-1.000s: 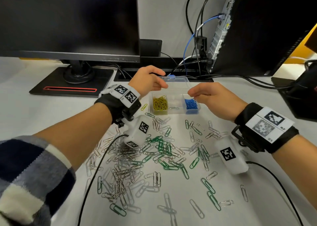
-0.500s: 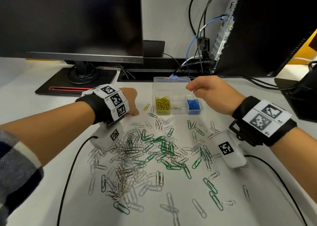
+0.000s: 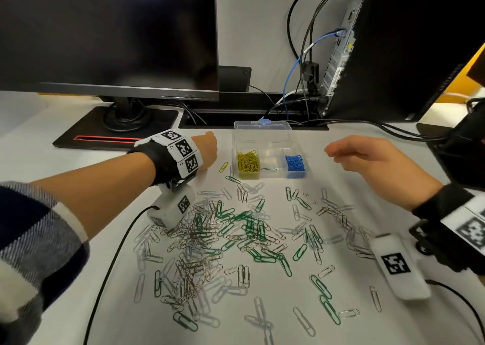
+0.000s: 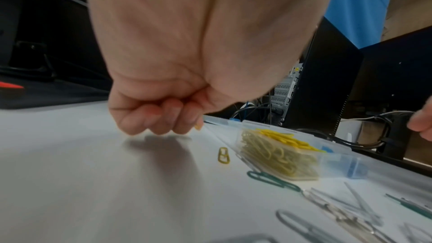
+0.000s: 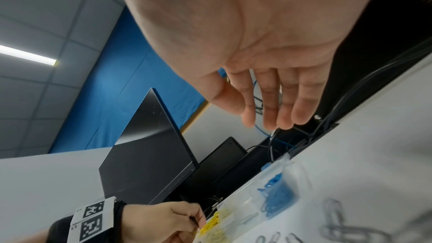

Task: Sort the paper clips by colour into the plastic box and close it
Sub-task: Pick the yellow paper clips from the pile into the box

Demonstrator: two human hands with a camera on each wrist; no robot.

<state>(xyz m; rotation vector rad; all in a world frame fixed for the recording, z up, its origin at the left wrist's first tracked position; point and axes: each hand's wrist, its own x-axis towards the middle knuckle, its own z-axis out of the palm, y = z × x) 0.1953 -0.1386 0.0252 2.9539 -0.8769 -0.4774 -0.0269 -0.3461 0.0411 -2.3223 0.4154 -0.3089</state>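
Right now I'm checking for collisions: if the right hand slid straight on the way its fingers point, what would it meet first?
Probably the plastic box, at its blue-clip end: the right hand hovers open, fingers aimed left at it. Its height is unclear, so it might pass over the rim.

The plastic box (image 3: 270, 149) in front of me is clear, glossy plastic; the yellow clips (image 3: 248, 162) and blue clips (image 3: 296, 162) inside it look coated and smooth, as do the green clips (image 3: 246, 221) on the table (image 3: 65, 279); the silver clips (image 3: 189, 268) are bare, shiny metal; the table is smooth and matt white; my wristbands (image 3: 160, 161) are black cloth; my sleeve (image 3: 31, 239) is woven checked cloth; the monitor (image 3: 105, 30) screen is glossy black.
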